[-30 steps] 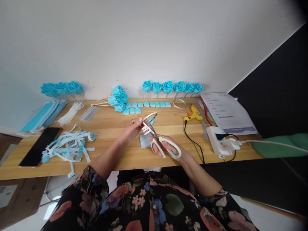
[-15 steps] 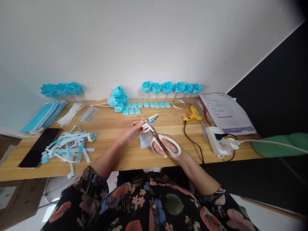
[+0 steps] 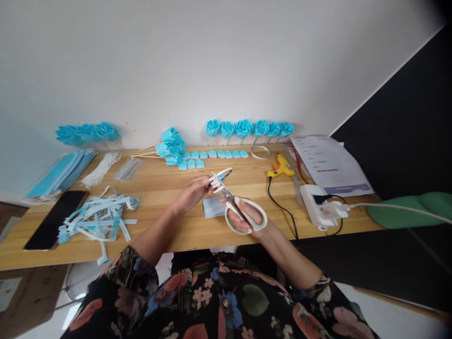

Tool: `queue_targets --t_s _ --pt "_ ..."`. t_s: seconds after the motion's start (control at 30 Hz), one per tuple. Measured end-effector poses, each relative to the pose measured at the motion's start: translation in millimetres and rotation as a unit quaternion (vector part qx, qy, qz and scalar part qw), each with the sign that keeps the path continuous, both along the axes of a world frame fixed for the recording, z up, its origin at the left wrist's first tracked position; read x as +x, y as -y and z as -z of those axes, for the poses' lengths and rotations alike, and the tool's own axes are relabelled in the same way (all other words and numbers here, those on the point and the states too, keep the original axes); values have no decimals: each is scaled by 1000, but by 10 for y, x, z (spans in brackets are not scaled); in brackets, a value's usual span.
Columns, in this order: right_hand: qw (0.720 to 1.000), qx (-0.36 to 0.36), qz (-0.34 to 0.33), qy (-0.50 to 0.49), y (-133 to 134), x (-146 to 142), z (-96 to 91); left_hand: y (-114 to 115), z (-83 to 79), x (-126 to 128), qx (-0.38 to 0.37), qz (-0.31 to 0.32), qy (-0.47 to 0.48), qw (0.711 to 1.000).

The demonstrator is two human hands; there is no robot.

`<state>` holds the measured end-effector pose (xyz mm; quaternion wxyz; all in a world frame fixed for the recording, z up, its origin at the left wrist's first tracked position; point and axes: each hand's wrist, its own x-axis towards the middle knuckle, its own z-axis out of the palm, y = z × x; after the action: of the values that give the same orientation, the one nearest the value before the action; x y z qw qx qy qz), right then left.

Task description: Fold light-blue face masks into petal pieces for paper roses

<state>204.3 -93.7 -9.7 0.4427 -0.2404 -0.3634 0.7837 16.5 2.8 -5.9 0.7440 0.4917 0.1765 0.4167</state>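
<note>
My left hand [image 3: 195,192], fingers closed, pinches a small bundle of white strips [image 3: 216,184] over the middle of the table. A thin white loop and a bit of blue stick out to its right. My right hand [image 3: 252,217] has its fingers through the cream handles of a pair of scissors [image 3: 230,197]. The metal blades point up and left and lie against the strips close to my left fingertips. Beneath the hands a folded pale blue piece of fabric [image 3: 211,208] lies on the wooden table [image 3: 158,188], partly covered by my right hand.
Blue fabric roses [image 3: 243,128] stand along the wall, with cut blue petals [image 3: 212,154] in front. On the left are face masks [image 3: 58,174], a phone [image 3: 54,221] and tangled offcuts [image 3: 100,214]. A yellow glue gun [image 3: 282,167], power strip [image 3: 316,205] and papers [image 3: 330,165] lie right.
My right hand and the scissors have shifted slightly right, and the handles look nearer each other. The left hand keeps its pinch on the strips. The whole view has shifted a little.
</note>
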Motion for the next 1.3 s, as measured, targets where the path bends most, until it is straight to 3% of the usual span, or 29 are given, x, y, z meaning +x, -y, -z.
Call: queue_targets --t_s 0.17,0.43,0.67,1.0,1.17,1.3 --pt "1000 -4 9 -3 -3 16 14 16 -35 4 -1 -7 -15 1000" --pt "998 14 34 42 8 6 20 -3 93 -32 42 -53 -153 986" --pt "990 31 30 131 35 -8 -139 -26 84 -29 15 -84 -126 988" --pt "943 103 48 312 53 -97 -53 29 -61 4 -6 -82 -129 988" --pt "962 129 -5 239 77 24 -151 -9 -61 -9 -22 -89 -98 991" --pt "974 134 -41 179 64 132 -64 -45 -46 -1 -19 -107 -66 992"
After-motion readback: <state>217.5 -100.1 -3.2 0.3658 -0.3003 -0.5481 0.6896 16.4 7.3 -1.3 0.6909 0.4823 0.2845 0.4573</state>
